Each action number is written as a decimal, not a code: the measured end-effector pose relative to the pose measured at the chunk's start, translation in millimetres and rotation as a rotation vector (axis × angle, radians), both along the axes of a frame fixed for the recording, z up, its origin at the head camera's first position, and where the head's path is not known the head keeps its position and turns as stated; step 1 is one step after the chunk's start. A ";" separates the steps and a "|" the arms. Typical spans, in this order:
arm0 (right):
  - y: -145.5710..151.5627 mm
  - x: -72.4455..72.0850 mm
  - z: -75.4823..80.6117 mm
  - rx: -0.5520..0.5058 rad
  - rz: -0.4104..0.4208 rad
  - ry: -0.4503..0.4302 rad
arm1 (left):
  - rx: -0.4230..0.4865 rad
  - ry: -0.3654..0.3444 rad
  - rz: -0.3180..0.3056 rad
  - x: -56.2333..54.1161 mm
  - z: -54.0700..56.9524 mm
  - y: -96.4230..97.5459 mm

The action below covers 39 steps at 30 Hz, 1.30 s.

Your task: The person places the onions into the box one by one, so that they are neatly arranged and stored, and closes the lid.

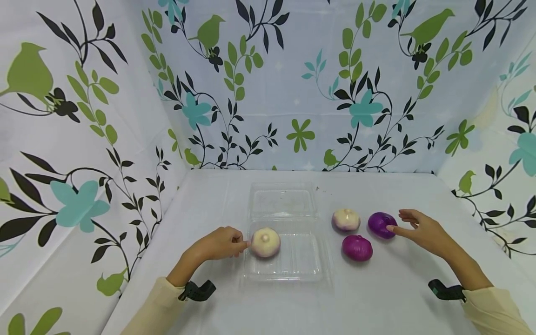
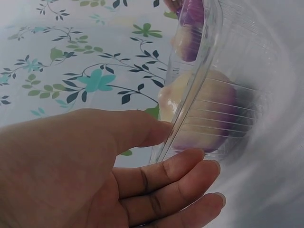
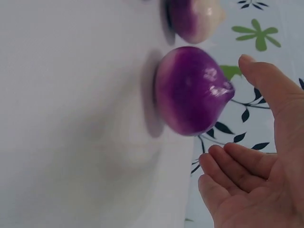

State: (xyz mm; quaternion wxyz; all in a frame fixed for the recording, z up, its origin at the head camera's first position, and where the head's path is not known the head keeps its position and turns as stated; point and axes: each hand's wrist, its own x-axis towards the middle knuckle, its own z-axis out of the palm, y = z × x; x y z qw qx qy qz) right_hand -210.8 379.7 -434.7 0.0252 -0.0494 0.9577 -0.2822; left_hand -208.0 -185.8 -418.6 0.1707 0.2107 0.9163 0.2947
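My left hand (image 1: 224, 243) pinches the left rim of a clear plastic clamshell container (image 1: 299, 274) between thumb and fingers. Inside the container, near that rim, sits a cream-and-purple onion (image 1: 265, 243), also visible through the clear wall as the onion (image 2: 211, 111) in the left wrist view. My right hand (image 1: 427, 235) reaches over the table with thumb and fingers spread apart, beside a dark purple onion (image 1: 382, 225). In the right wrist view the open palm faces this purple onion (image 3: 192, 92), and nothing lies between the fingers.
Left of the dark purple onion are another cream-and-purple onion (image 1: 346, 219) and a magenta onion (image 1: 357, 248). The container's lid (image 1: 282, 200) lies folded back toward the rear. Small dark specks dot the white table (image 1: 377, 302) behind. Patterned cloth (image 1: 268, 93) surrounds the back and sides.
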 end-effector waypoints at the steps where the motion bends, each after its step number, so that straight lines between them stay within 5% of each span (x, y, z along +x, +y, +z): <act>1: 2.2 -0.5 -3.8 -0.002 -0.002 -0.006 | -0.001 -0.001 0.000 -0.3 -0.3 0.0; 13: 5.2 -3.9 -28.2 -0.039 0.029 0.010 | 0.009 0.001 -0.003 0.7 0.7 -0.6; 39: -2.0 -4.5 -34.0 -0.010 0.030 0.008 | 0.012 -0.013 -0.004 0.4 0.6 0.2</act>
